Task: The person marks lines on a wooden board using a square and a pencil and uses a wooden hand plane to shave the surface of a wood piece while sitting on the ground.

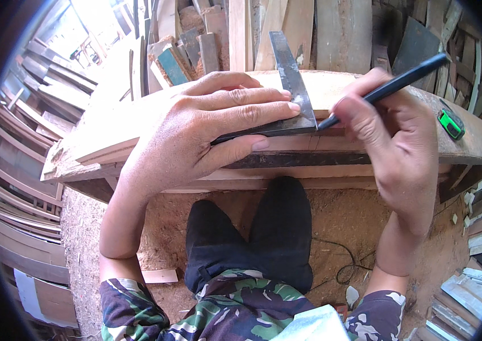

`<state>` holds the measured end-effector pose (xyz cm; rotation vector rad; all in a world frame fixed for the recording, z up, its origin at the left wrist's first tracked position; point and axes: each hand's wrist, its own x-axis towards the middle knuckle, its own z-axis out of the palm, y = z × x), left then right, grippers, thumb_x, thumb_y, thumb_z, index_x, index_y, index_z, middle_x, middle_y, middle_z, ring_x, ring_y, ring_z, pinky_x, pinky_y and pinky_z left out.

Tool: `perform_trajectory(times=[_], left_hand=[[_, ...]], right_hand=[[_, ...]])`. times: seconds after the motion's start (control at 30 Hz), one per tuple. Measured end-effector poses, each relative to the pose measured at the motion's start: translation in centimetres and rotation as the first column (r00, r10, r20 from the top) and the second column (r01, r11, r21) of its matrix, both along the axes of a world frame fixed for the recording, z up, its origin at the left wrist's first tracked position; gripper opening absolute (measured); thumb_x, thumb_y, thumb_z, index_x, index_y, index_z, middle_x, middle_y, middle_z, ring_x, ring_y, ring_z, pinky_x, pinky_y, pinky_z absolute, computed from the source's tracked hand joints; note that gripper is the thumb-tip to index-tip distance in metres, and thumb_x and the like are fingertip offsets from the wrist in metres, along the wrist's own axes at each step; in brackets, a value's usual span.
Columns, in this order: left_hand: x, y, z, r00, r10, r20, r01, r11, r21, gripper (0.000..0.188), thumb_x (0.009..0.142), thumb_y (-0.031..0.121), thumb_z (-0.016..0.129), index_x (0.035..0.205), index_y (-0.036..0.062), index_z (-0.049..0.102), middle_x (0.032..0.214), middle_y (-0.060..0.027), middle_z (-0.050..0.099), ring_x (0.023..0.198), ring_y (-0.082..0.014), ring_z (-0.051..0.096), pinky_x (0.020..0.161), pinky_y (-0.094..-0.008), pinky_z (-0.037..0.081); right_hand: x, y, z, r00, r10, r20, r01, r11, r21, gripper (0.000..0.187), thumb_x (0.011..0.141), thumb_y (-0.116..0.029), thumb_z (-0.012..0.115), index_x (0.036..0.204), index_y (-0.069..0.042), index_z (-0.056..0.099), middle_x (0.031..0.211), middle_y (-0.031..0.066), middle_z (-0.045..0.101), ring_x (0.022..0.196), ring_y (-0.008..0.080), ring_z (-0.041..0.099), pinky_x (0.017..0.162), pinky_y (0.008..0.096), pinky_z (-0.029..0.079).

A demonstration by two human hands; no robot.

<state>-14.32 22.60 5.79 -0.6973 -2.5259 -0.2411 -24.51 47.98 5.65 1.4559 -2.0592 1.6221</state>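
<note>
My left hand (pixel 195 125) is closed on a metal try square (pixel 290 65). Its fingers lie over the blade and the thumb presses the dark stock from the near side. The blade points away from me, across a light wooden board (pixel 340 145) at the bench's near edge. In my right hand (pixel 397 133) is a dark pen or pencil (pixel 408 75), tilted up to the right. Its tip is at the square's inner or outer corner; I cannot tell exactly which. A faint line shows on the board's near face.
A green and black tape measure (pixel 451 124) lies on the right of the wooden bench (pixel 102 131). Upright planks (pixel 343 34) lean behind it. Stacked boards (pixel 25 170) line the left. Below, a dark cable (pixel 346 267) and wood scraps lie on the dusty floor (pixel 161 238).
</note>
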Motion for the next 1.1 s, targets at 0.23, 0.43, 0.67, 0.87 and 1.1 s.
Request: perform_trajectory(times=[0.23,0.43,0.67,0.87,1.1], left_hand=[[-1.1,1.2,0.6,0.998,-0.056,0.001,0.056,0.998,0.002,0.041,0.096,0.022,0.074,0.135,0.0106,0.074,0.134,-0.0097,0.074,0.125,-0.0346,0.066,0.109,-0.048,0.053],[-2.1,2.6,0.3,0.997,-0.069,-0.014,0.069,0.998,0.008,0.041,0.097,0.022,0.073,0.136,0.01,0.073,0.137,-0.0109,0.072,0.126,-0.0351,0.066,0.108,-0.0467,0.053],[-2.7,3.2,0.2,0.997,-0.08,-0.024,0.08,0.997,0.022,0.042,0.094,0.021,0.075,0.135,0.0103,0.074,0.135,-0.0107,0.073,0.128,-0.0348,0.066,0.109,-0.0473,0.053],[-2.7,3.4,0.1,0.998,-0.063,-0.028,0.064,0.998,0.023,0.043,0.091,0.021,0.077,0.133,0.0111,0.075,0.132,-0.0105,0.075,0.128,-0.0351,0.067,0.11,-0.0486,0.053],[-2.9,3.3,0.0,0.998,-0.068,-0.018,0.068,0.997,0.041,0.045,0.09,0.022,0.078,0.133,0.0112,0.076,0.133,-0.0096,0.075,0.13,-0.0355,0.066,0.111,-0.0491,0.053]], right_hand=[[-4.6,0.7,-0.4,0.998,-0.046,0.032,0.052,0.969,-0.241,0.025,0.111,-0.027,0.06,0.107,-0.003,0.067,0.095,0.0025,0.068,0.083,0.0098,0.065,0.079,0.0256,0.054],[-4.4,-0.5,-1.7,0.996,-0.068,0.065,0.084,0.953,-0.291,0.026,0.107,-0.03,0.067,0.105,-0.004,0.068,0.085,0.0012,0.066,0.08,0.0096,0.066,0.076,0.0257,0.055],[-3.9,0.6,-1.6,0.991,-0.11,0.075,0.122,0.976,-0.18,0.02,0.111,-0.022,0.061,0.109,-0.003,0.065,0.093,0.0003,0.067,0.091,0.0091,0.07,0.086,0.0264,0.056],[-3.7,0.8,-1.6,0.989,-0.139,0.055,0.146,0.978,-0.15,0.018,0.11,-0.02,0.063,0.108,-0.002,0.065,0.093,-0.0016,0.065,0.09,0.0065,0.067,0.084,0.024,0.053],[-4.1,1.0,-1.8,0.99,-0.139,0.014,0.139,0.984,-0.111,0.016,0.109,-0.017,0.063,0.108,-0.001,0.066,0.096,0.0001,0.064,0.092,0.0077,0.065,0.085,0.0249,0.053]])
